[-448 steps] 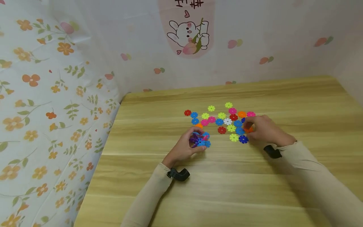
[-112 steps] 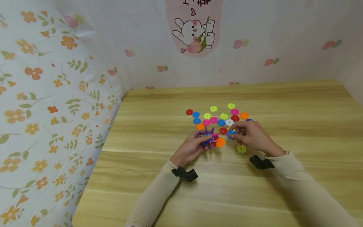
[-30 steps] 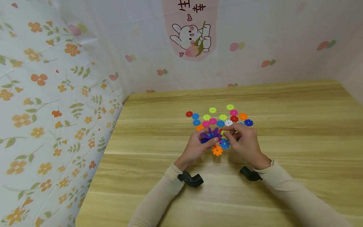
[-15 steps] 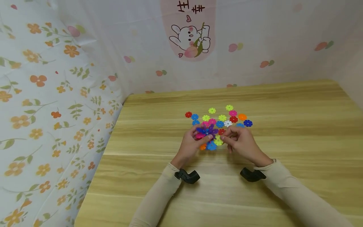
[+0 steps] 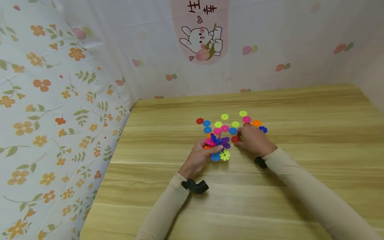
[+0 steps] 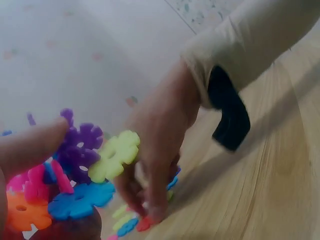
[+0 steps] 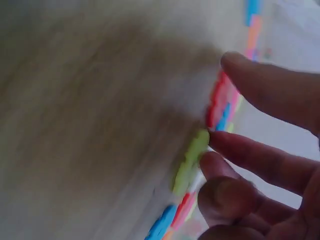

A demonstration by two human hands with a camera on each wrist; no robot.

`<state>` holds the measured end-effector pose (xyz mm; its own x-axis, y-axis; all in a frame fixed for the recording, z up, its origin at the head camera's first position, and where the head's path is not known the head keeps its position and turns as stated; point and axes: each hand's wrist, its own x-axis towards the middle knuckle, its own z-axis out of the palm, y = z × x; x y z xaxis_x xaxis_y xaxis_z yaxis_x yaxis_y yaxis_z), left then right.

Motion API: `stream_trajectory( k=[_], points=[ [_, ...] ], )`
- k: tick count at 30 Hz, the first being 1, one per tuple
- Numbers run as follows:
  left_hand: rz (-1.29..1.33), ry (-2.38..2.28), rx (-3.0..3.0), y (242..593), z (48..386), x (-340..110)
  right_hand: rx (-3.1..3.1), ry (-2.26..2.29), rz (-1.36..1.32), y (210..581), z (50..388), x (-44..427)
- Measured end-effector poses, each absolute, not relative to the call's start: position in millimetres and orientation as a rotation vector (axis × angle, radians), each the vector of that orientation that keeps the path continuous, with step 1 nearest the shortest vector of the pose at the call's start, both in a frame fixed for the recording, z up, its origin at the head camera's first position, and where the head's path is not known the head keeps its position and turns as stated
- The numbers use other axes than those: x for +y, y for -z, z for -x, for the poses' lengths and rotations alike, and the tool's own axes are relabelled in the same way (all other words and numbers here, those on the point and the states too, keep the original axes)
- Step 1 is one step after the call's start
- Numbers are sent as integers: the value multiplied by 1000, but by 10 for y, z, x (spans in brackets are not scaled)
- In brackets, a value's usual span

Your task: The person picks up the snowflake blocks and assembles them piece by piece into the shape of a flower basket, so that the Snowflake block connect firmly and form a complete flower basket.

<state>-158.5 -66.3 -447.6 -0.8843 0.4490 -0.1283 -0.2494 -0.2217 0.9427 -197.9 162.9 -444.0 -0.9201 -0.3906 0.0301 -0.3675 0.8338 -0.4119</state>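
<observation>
Head view: left hand [image 5: 195, 158] pinches joined disc cluster [image 5: 216, 141], right hand [image 5: 255, 141] at loose discs [image 5: 225, 128].
Cluster is over worktop [image 5: 234, 200], well in from left edge; loose discs lie toward far edge. Right thumb spread from fingers, lime disc [image 7: 191, 162] at fingertip.

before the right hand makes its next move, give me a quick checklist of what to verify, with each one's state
1. Left hand gripping the joined cluster: ok.
2. Yellow disc on the cluster, with the right hand off it: ok.
3. Right hand down among the loose discs: ok.
4. Disc pinched in the right hand: not ok, thumb and index finger stand apart.
5. Which disc the right fingertips touch: cannot tell.
</observation>
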Motion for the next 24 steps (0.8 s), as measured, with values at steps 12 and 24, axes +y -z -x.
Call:
stream_trajectory(
  k=[12, 24],
  points=[
    [-238, -2197, 1497, 4530, 1571, -627, 2780, 935, 569, 4396, 1938, 1582],
    [-248, -2243, 1553, 4559, 1569, -588, 2635, 1686, 581, 4216, 1341, 1656]
  ],
)
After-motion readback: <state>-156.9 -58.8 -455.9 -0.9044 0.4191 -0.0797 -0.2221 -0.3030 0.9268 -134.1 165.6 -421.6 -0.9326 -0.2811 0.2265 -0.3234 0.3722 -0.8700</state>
